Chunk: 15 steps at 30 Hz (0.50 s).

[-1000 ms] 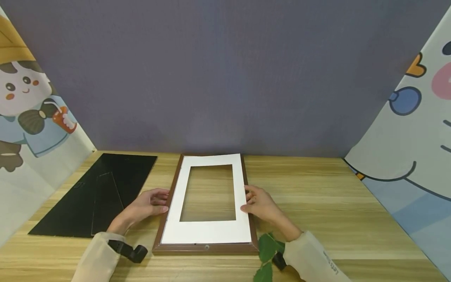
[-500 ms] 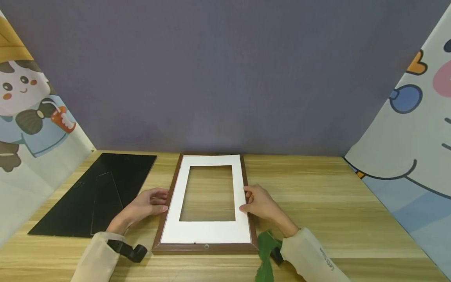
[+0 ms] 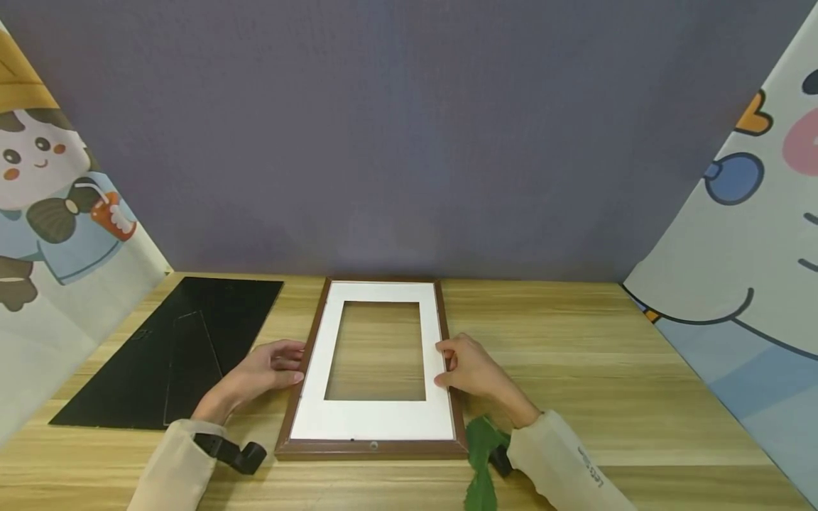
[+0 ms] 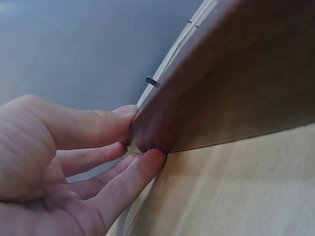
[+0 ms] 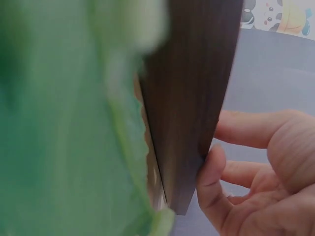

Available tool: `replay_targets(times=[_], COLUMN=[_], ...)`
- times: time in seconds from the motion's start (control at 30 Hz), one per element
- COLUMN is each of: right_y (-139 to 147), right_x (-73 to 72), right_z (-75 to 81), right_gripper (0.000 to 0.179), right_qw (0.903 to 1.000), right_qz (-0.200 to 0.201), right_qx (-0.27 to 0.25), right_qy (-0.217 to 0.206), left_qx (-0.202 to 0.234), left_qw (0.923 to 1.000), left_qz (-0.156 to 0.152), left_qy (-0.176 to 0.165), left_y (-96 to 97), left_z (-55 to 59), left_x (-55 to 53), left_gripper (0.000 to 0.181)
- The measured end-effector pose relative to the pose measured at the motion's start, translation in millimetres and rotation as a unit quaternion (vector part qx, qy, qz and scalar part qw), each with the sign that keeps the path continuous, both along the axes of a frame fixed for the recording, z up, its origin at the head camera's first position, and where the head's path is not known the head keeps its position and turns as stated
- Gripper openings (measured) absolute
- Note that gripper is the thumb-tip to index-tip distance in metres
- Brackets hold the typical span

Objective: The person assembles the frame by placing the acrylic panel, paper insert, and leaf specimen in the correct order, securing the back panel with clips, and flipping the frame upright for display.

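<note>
A brown picture frame lies in the middle of the table, face down or up not being plain. Inside it sits a white mat, with the wood showing through its rectangular opening. My left hand holds the frame's left side; in the left wrist view the thumb is at the upper edge and a fingertip meets the outer side. On the right, my right hand rests its thumb and index fingertips on the mat's edge. The right wrist view shows these fingers at the frame's rim.
A black backing board with a stand flap lies left of the frame, beside the left forearm. Green leaves hang by the right wrist and fill much of that wrist's view. A grey-purple panel rises behind the table.
The mat's far edge has dropped from over the frame's top rail to inside it. My right index fingertip has shifted inward onto the mat. The left hand stays in place.
</note>
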State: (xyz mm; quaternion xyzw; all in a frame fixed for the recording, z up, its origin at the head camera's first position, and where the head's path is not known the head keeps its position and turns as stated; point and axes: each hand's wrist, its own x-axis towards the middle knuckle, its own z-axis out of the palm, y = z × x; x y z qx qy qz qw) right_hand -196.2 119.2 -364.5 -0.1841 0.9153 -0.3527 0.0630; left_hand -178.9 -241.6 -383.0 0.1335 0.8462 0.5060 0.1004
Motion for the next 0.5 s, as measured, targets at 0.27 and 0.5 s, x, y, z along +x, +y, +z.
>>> replay_targets(times=[0.27,0.5], right_y=[0.4,0.1], right_x=[0.0,0.1], right_z=[-0.7,-0.4], right_gripper=[0.058,0.057], right_qw=[1.0000,0.9999], right_qz=[0.005,-0.001], right_qx=[-0.002,-0.003], right_qy=[-0.006,-0.014], left_qx=[0.001,0.006], left_qw=[1.0000,1.0000], left_qz=[-0.001,0.000], left_qy=[-0.003,-0.003], left_y=[0.0,-0.3], left_z=[-0.5,-0.5], left_x=[0.1,0.5], left_gripper=[0.058,0.057])
